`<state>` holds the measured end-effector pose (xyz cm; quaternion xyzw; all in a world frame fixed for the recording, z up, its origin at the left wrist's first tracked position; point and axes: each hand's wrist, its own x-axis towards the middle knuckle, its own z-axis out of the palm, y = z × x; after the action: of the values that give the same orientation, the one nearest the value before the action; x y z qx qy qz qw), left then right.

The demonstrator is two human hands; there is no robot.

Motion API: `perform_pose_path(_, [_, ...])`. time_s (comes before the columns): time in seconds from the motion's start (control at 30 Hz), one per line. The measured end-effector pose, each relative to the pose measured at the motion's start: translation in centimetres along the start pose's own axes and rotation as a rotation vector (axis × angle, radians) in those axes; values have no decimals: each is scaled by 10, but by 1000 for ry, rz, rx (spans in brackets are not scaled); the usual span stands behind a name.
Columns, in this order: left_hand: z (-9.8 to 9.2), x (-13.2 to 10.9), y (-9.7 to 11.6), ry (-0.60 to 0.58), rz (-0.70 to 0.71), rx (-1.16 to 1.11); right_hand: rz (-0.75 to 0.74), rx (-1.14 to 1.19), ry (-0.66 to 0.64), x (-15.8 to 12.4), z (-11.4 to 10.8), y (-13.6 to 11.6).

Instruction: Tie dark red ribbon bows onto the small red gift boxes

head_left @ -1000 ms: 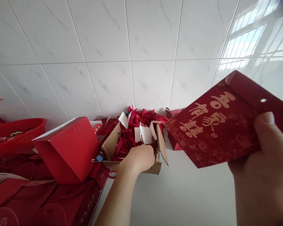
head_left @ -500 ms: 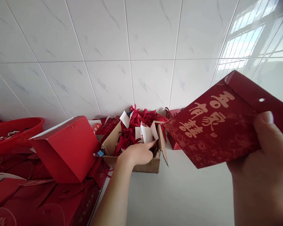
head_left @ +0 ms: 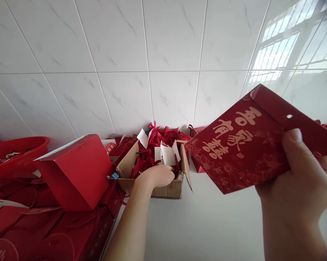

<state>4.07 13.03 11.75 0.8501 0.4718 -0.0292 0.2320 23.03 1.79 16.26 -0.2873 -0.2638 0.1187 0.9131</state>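
My right hand [head_left: 296,181] grips a flat red paper bag [head_left: 250,141] printed with gold characters, thumb on its front, holding it up at the right. My left hand [head_left: 156,175] reaches into a small cardboard box [head_left: 167,190] against the wall, fingers curled down among the red ribbons [head_left: 155,143] and white tags [head_left: 167,154] that fill it. What the left fingers pinch is hidden by the box edge.
An opened red gift bag [head_left: 78,172] stands left of the box with a blue clip [head_left: 114,176] at its corner. Flat red bags [head_left: 43,232] are stacked at the lower left. A red plastic basket [head_left: 16,154] sits at the far left. White tiled wall behind.
My left hand has dipped back into the box and curled its fingers. The red bag in my right hand has shifted slightly left. A person's fingers at the far left edge are gone.
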Motion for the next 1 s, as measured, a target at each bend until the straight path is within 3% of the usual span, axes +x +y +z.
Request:
perform_pose_path(0.17, [4,0,-4,108,-41,-133,32,1,-12,-1,-3,-2])
perform_pose_path(0.33, [-2,-5,-4,325,5,-279,25,1,6,3,-4,0])
perform_pose_path(0.47, [-16,-13,-5,682,11,-773,26,0,19,3,-4,-1])
perform_pose_path(0.53, [-23,-17,-7,802,4,-1027,30,0,6,2,-4,-1])
perform_pose_path(0.6, [-27,-20,-8,838,33,-1205,36,-2,-7,1,-4,-2])
perform_pose_path(0.7, [-31,-23,-7,798,88,-1396,33,-4,-12,1,-4,-3])
perform_pose_path(0.87, [-30,-24,-3,777,59,-1366,41,-10,-11,1,-4,-1])
perform_pose_path(1.0, [-25,-19,-6,918,38,-1132,35,-18,-35,0,-5,2])
